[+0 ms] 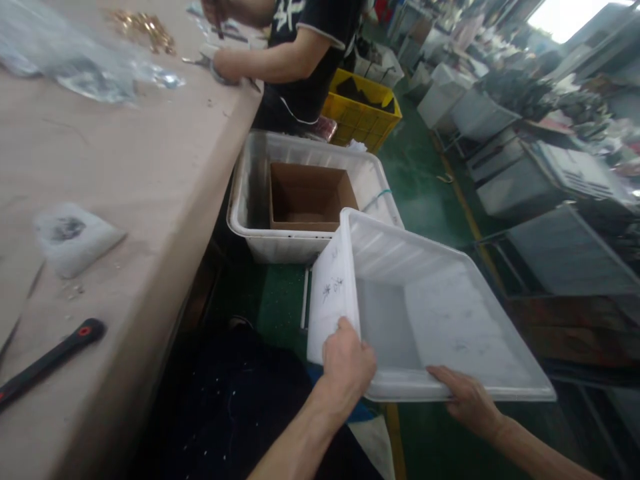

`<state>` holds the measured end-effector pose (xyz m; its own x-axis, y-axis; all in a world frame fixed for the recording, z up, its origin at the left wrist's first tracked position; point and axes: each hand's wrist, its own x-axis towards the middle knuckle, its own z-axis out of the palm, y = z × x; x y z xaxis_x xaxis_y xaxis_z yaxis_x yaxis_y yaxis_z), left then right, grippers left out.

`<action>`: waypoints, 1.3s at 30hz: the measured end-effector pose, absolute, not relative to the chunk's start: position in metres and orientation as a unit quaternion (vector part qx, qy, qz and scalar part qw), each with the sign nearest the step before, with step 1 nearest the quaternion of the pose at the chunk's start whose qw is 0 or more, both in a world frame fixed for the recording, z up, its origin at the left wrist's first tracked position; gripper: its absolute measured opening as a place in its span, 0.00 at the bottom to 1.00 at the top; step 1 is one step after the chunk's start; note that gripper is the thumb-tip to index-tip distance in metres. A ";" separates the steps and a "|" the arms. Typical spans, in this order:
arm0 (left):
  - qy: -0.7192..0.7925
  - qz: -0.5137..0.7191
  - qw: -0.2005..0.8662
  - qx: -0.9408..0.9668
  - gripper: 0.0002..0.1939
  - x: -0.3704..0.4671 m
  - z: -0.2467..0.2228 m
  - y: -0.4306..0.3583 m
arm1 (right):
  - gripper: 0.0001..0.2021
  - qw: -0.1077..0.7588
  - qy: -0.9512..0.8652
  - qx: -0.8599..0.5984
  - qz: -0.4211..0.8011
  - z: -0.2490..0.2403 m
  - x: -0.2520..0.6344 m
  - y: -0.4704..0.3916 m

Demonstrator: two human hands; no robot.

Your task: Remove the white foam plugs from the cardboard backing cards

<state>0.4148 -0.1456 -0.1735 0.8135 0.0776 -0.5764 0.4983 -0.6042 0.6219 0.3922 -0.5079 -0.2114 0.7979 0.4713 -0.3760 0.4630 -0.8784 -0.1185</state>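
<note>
A large white plastic bin [385, 313] with handwritten marks on its side is tilted before me, its inside bare. My left hand [346, 357] grips the bin's rim at the near left corner. Farther right along the near rim, my right hand [465, 397] is closed over the edge, fingers inside and the rest outside. Just beyond stands another white bin [285, 250], with an open cardboard box [313, 193] inside it. The tilted bin overlaps the right front part of that second bin in view.
On the left, a long table [165, 167] carries a black-handled tool [55, 357], a small white bag [75, 237], plastic bags and brass-coloured parts [143, 30]. A co-worker [310, 60] holds scissors at its far end. A yellow crate [363, 110] and loaded carts [520, 173] stand beyond.
</note>
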 end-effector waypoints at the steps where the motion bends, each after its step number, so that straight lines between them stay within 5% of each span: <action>1: 0.166 -0.254 0.403 0.863 0.16 0.410 -0.179 -0.135 | 0.30 0.010 -0.250 -0.947 0.201 -0.217 0.384 -0.497; 6: 0.155 -0.268 0.396 0.864 0.14 0.381 -0.217 -0.100 | 0.29 -0.020 -0.214 -0.956 0.200 -0.241 0.346 -0.438; 11: 0.158 -0.271 0.383 0.869 0.21 0.395 -0.211 -0.133 | 0.18 -0.002 -0.154 -0.967 0.205 -0.210 0.367 -0.443; 17: 0.121 -0.286 0.403 0.861 0.33 0.411 -0.208 -0.173 | 0.25 -0.001 -0.099 -0.977 0.190 -0.195 0.384 -0.471; 39: -0.018 -0.305 0.366 0.879 0.38 0.447 -0.225 -0.190 | 0.22 -0.004 0.062 -0.968 0.243 -0.218 0.304 -0.464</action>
<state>0.4466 -0.1904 -0.2247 0.8134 -0.2555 -0.5226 0.1913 -0.7310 0.6550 0.3042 -0.4643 -0.2179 0.8745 -0.1228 -0.4692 -0.1192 -0.9922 0.0373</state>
